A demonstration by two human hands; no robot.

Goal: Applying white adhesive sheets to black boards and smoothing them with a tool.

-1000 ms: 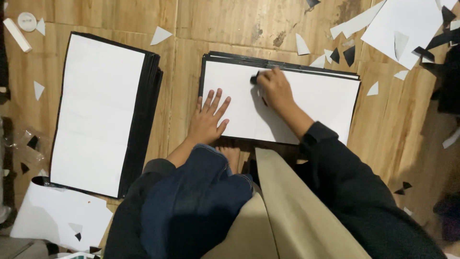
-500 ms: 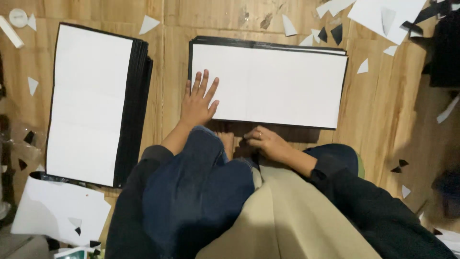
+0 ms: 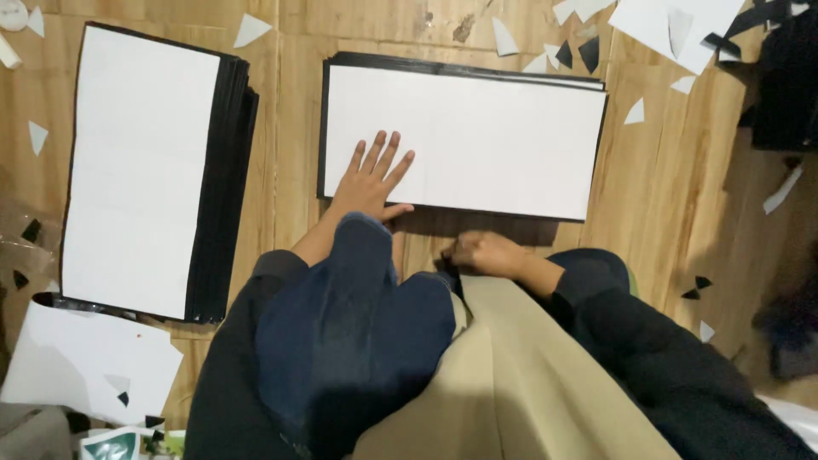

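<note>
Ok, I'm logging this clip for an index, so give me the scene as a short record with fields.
setting: wooden floor, seen from above
left hand: flat, fingers spread, on the near white sheet stack
right hand: drawn back near the lap, off the stack; whether it holds anything cannot be told
second stack: white top, black edges, off to the left
scraps: white and black paper offcuts scattered about

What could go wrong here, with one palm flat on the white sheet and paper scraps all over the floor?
The left hand alone pins the white sheet near its lower left corner, so the far end could skew on the black stack under it. The right hand is down at the lap, off the sheet. Loose paper scraps lie close by and might slip under. The second stack at left looks staggered and could slide if bumped.
</note>
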